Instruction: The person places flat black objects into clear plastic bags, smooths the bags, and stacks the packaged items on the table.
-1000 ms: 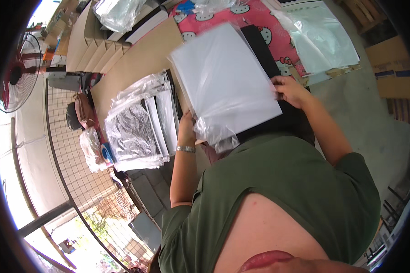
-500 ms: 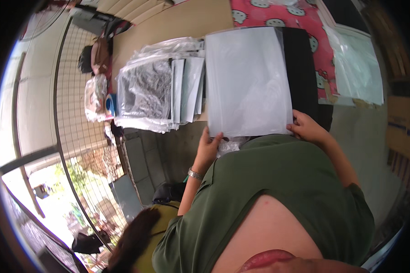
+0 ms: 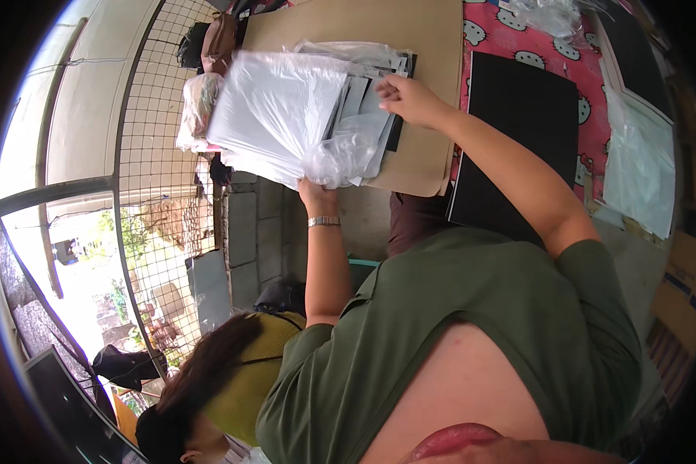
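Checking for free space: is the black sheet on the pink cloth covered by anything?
No, the black sheet on the pink cloth lies bare; only the person's right forearm passes above its edge.

Stack crowds the bench's left edge; open room lies in the cardboard's middle.

The bagged white sheet point(image 3: 274, 108) and the pile of bagged sheets point(image 3: 363, 77) beneath it fill the left edge of the bench, hard against the wire mesh fence point(image 3: 162, 155), so no passage shows on that side. The left hand point(image 3: 317, 193) grips the bag's near end at the near edge; the right hand point(image 3: 406, 97) rests on the pile. The brown cardboard point(image 3: 425, 39) is bare toward the far edge and right of the pile. The black board point(image 3: 522, 124) lies flat just beside it, and clear plastic bags point(image 3: 634, 170) cover the bench's right edge.
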A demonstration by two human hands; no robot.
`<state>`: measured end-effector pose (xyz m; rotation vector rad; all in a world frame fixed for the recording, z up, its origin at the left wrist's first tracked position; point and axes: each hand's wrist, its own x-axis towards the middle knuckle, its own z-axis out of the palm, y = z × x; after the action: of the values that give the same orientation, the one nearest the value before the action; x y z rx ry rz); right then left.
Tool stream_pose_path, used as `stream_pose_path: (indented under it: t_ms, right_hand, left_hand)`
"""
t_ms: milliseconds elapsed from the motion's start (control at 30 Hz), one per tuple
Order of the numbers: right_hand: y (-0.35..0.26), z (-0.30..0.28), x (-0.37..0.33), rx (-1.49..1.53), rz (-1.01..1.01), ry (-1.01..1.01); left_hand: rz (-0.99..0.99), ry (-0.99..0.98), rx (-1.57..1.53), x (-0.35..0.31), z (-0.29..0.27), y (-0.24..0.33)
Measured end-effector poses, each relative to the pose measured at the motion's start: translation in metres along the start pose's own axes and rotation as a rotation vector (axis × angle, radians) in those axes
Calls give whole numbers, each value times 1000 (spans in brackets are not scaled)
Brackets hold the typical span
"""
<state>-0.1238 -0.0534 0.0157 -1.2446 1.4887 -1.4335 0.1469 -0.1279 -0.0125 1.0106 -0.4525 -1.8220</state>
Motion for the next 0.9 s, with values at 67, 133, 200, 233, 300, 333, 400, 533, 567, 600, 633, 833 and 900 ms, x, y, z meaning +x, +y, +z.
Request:
stream_pose_path:
  t_ms: [67, 133, 200, 233, 300, 333, 400, 533, 567, 600, 633, 833, 900]
  right_hand:
    - [5, -9, -21, -20, 39, -35]
    - [6, -20, -47, 4, 134, -56]
    - [2, -42, -72, 27, 238, -19]
    - [2, -55, -83, 18, 273, 19]
    - [-13, -68, -95, -5, 261, 76]
    - [-25, -70, -97, -23, 220, 96]
    - [-49, -66, -98, -14, 71, 85]
    - [-93, -34, -96, -72, -254, -95]
    - [-100, -26, -96, -124, -315, -161]
    - [-106, -25, -95, 15, -222, -258]
    - [-112, -27, -96, 154, -127, -351]
    - [-117, -79, -102, 288, -85, -72]
    - [-119, -72, -102, 263, -157, -48]
  left_hand:
    - [-57, 82, 6, 27, -23, 0]
    - [-95, 52, 37, 38, -44, -2]
    - [-119, 65, 106, 30, -27, -6]
    - [-122, 96, 159, 16, -10, -10]
    - [7, 225, 308, -31, 30, -10]
    - [134, 325, 398, -57, 45, -13]
    - [341, 260, 575, -97, 58, -17]
    - [375, -470, 772, -153, 106, -8]
    - [325, -617, 726, -162, 123, -4]
    - [281, -703, 630, -166, 137, -1]
    - [234, -789, 532, -167, 147, 0]
    - [53, -852, 431, -150, 157, 7]
    - [55, -838, 462, -150, 162, 0]
